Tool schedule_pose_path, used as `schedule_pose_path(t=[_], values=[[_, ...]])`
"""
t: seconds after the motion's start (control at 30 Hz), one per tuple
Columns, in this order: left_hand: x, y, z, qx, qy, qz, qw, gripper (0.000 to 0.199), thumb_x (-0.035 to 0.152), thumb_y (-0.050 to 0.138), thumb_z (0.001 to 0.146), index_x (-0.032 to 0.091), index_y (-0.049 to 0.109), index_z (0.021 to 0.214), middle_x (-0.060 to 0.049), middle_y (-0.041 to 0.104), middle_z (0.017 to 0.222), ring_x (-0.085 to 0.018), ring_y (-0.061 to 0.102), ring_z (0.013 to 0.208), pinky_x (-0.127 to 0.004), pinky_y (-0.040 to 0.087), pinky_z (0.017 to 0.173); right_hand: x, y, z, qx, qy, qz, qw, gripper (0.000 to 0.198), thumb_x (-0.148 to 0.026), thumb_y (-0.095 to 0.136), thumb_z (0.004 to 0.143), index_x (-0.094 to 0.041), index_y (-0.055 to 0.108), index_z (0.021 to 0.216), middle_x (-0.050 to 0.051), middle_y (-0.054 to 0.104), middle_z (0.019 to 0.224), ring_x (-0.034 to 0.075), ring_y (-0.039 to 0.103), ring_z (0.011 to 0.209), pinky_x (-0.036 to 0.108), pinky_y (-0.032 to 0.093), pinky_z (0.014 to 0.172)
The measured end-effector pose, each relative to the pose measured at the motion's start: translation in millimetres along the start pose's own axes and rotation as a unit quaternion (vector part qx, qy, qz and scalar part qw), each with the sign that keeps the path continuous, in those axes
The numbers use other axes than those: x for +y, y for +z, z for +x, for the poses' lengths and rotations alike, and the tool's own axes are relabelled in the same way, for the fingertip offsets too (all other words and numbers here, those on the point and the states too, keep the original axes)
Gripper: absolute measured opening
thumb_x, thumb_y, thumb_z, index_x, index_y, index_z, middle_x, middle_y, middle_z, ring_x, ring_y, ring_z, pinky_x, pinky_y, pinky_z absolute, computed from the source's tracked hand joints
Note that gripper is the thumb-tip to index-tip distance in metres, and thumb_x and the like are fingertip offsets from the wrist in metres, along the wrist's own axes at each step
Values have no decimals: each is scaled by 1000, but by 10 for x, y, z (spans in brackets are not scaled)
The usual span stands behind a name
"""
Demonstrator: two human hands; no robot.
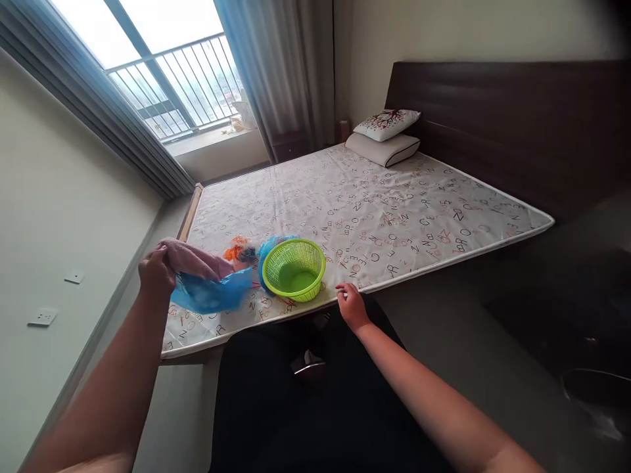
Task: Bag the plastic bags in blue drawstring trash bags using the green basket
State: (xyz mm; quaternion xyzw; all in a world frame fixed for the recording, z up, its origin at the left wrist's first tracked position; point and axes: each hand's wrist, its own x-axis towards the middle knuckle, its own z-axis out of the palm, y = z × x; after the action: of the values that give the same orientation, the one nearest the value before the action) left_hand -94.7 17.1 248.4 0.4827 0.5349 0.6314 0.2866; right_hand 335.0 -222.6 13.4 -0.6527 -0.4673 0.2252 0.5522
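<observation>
My left hand [156, 270] is closed on one end of a pink towel [194, 259], which stretches to the right above the mattress. A blue plastic bag [211, 292] lies or hangs just under the towel; whether my fingers also grip it is hidden. My right hand [351, 306] is at the near edge of the mattress with loosely curled fingers, a gap between thumb and forefinger, and nothing visible in it. Left of it stands a green plastic basket [296, 297] with nothing visible inside. Another blue bag [265, 253] is behind the basket, beside an orange and grey fluffy bundle [240, 252].
The letter-printed mattress [374, 223] fills the middle of the view. Two stacked pillows [387, 138] lie by the dark headboard [493, 118]. Grey curtains [290, 72] flank a window with railings. A round bin-like object [596, 394] stands on the floor at right.
</observation>
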Motion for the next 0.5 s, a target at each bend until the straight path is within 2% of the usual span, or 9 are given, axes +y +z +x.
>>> schedule_pose_path(t=[0.07, 0.13, 0.23, 0.3, 0.33, 0.37, 0.43, 0.47, 0.5], values=[[10, 14, -122, 29, -34, -36, 998, 14, 14, 59, 88, 14, 66, 100, -5, 77, 101, -20, 71, 123, -49, 43, 133, -254, 70, -109, -34, -44, 13, 998, 22, -24, 52, 87, -22, 72, 95, 13, 77, 101, 30, 74, 99, 54, 63, 96], [20, -1, -282, 18, -45, -56, 997, 23, 16, 61, 86, 12, 71, 107, -5, 80, 103, -20, 73, 120, -48, 48, 129, -578, 229, -231, -84, -93, 36, 991, 21, -18, 56, 87, -25, 73, 96, 9, 77, 99, 28, 74, 98, 49, 64, 95], [56, -53, -570, -10, -36, -77, 996, 43, 23, 69, 80, 9, 75, 119, -8, 84, 114, -24, 74, 123, -51, 49, 129, -1078, 646, -309, -180, -161, 107, 964, 23, -14, 55, 94, -24, 74, 100, 9, 77, 105, 27, 75, 103, 48, 64, 99], [101, -82, -772, -12, -21, -74, 997, 53, 30, 72, 77, 9, 76, 125, -11, 83, 124, -28, 73, 130, -52, 46, 131, -1346, 1000, -239, -232, -147, 116, 954, 29, -19, 60, 96, -24, 75, 120, 11, 76, 124, 26, 75, 105, 49, 63, 105], [130, -93, -871, -10, -20, -67, 998, 57, 34, 73, 76, 9, 76, 128, -12, 82, 129, -30, 72, 134, -53, 46, 131, -1451, 1182, -172, -261, -118, 114, 951, 47, -25, 68, 94, -23, 68, 140, 14, 67, 147, 26, 75, 108, 50, 63, 107], [163, -104, -968, -10, -22, -59, 998, 60, 38, 74, 76, 10, 77, 129, -14, 81, 133, -32, 71, 137, -53, 46, 131, -1537, 1361, -92, -278, -80, 100, 952, 75, -30, 79, 88, -23, 56, 158, 18, 50, 168, 31, 73, 119, 53, 62, 109], [238, -134, -1148, -11, -26, -48, 998, 64, 43, 75, 77, 11, 78, 132, -16, 78, 139, -35, 68, 142, -53, 47, 129, -1659, 1691, 80, -286, -16, 45, 957, 122, -42, 95, 73, -20, 34, 175, 25, 23, 182, 45, 61, 142, 65, 53, 119], [274, -160, -1228, -13, -23, -47, 999, 64, 44, 75, 78, 11, 78, 132, -16, 77, 141, -36, 67, 143, -53, 48, 129, -1702, 1835, 161, -280, 2, 35, 959, 130, -48, 98, 69, -19, 31, 177, 27, 26, 180, 48, 59, 144, 70, 51, 119], [303, -198, -1297, -20, -14, -46, 999, 62, 44, 75, 79, 12, 79, 131, -16, 77, 142, -37, 66, 144, -53, 49, 128, -1736, 1964, 235, -268, 6, 46, 962, 130, -50, 99, 66, -16, 35, 175, 28, 39, 173, 48, 61, 140, 71, 52, 116]])
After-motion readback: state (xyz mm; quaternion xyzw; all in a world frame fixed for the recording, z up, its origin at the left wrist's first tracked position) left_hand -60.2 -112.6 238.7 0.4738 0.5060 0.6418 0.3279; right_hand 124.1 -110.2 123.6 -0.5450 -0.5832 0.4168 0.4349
